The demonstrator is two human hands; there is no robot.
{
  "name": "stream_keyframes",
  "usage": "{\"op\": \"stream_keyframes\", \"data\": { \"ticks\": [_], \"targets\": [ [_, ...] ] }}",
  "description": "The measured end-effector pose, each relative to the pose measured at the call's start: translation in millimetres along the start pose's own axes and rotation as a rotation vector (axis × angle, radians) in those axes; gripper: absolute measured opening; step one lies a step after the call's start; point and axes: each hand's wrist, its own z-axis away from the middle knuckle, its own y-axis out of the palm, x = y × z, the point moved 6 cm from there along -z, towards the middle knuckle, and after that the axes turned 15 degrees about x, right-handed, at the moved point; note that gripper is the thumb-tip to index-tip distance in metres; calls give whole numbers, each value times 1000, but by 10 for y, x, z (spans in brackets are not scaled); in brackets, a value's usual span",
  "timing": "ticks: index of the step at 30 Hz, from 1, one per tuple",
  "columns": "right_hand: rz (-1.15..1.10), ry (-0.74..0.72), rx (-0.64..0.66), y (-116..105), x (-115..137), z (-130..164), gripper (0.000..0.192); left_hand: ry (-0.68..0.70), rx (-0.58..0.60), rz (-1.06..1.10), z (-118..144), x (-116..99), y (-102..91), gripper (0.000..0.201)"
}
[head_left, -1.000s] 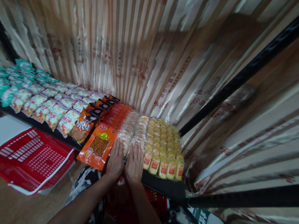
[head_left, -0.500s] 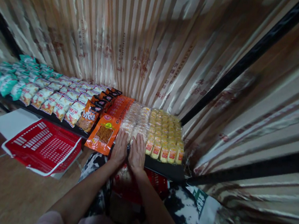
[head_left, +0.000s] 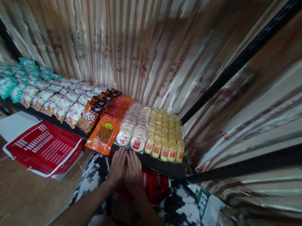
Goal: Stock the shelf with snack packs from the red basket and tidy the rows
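My left hand (head_left: 117, 167) and my right hand (head_left: 133, 170) lie side by side at the front edge of the black shelf (head_left: 158, 164), fingers stretched forward and holding nothing. Just beyond the fingertips stand two rows of round white rice crackers in clear wrappers, with a left front cracker (head_left: 123, 137) and a right front cracker (head_left: 137, 142). To their right are rows of yellow wrapped snack cakes (head_left: 165, 151). On the left, an orange bag of stick snacks (head_left: 103, 134) leans at the front of its row.
Further left on the shelf are orange-black bags (head_left: 88, 119), white snack bags (head_left: 60, 108) and teal bags (head_left: 6, 87). A red basket (head_left: 47, 149) with a white handle stands on the floor. Another red basket (head_left: 155, 184) sits under the shelf. A black pole (head_left: 228, 75) slants up at right.
Both hands have drawn back from the white crackers toward me, down to the shelf's front edge. The front crackers now show uncovered.
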Motion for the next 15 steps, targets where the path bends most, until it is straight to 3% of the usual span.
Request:
{"op": "stream_keyframes", "data": {
  "ticks": [7, 15],
  "targets": [
    [34, 58, -12, -68, -75, -150, 50, -111, -20, 34, -201, 17, -214, 50],
    [100, 89, -47, -75, -122, -231, 43, -153, 38, 44, -377, 49, -192, 48]
  ]
}}
